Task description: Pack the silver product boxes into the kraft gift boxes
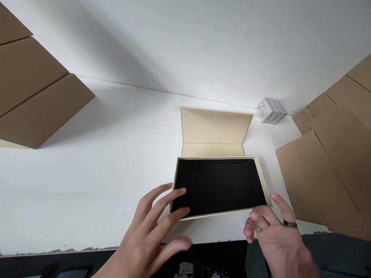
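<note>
In the head view an open cream box with a black inside lies on the white table, its lid folded back away from me. Nothing shows inside the box. My left hand is open with fingers spread over the box's near left corner. Two of its fingertips reach over the black interior, and another is at the outer left edge. At the near right corner is my right hand, with a dark ring on one finger. Its fingers are apart, some loosely bent, and hold nothing that I can see.
Small white boxes stand in a row by the wall, right of the lid. Brown cardboard covers the right side, and more folded brown cardboard stands at the left. The white table has a rough front edge.
</note>
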A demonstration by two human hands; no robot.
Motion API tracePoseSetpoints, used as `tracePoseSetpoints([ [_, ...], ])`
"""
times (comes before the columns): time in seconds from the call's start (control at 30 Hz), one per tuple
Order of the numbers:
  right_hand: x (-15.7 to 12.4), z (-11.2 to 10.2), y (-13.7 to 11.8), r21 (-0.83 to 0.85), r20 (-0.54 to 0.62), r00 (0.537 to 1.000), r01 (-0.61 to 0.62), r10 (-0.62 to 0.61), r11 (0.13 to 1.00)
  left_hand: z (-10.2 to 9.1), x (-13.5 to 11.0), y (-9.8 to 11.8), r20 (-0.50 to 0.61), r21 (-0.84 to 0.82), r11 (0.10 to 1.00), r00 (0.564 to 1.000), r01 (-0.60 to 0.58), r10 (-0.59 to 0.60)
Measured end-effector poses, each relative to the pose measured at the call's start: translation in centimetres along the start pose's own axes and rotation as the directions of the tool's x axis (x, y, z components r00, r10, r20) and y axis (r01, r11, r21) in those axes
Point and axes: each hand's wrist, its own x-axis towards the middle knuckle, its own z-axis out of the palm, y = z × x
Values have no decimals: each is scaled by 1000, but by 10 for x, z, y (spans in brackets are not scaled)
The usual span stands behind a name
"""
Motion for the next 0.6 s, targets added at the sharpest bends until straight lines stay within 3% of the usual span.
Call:
tracePoseSetpoints([
  [0.1, 1, 15, -5, 46, 7, 992, 127, -127, 991, 1, 7, 9, -13, 55, 998, 999, -32, 33],
  [0.17, -4, 15, -4, -35, -44, 989, 142, -144, 989, -1, 3, 9, -15, 46, 998, 999, -45, 45],
  [0.3, -13, -2, 6, -112, -85, 984, 144, -154, 983, -14, -3, 1, 25, 61, 996, 998, -66, 65],
  [0.37, -16, -12, 12, -146, -87, 985, 136, -150, 980, -25, 8, -2, 12, 84, 993, 996, -88, 88],
  [0.43, -18, -19, 16, -177, -106, 982, 137, -157, 975, -37, 34, -1, -22, 101, 983, 987, -153, 156],
  [0.5, -19, -20, 19, -195, -148, 974, 141, -172, 971, -42, 76, 7, -21, 72, 976, 978, -207, 209],
  [0.57, -19, -17, 20, -197, -168, 970, 142, -176, 970, -35, 131, 23, 48, 7, 983, 982, -184, 183],
  [0.6, -19, -15, 20, -201, -162, 969, 150, -184, 968, -26, 161, 33, 166, 23, 990, 977, -140, 134],
])
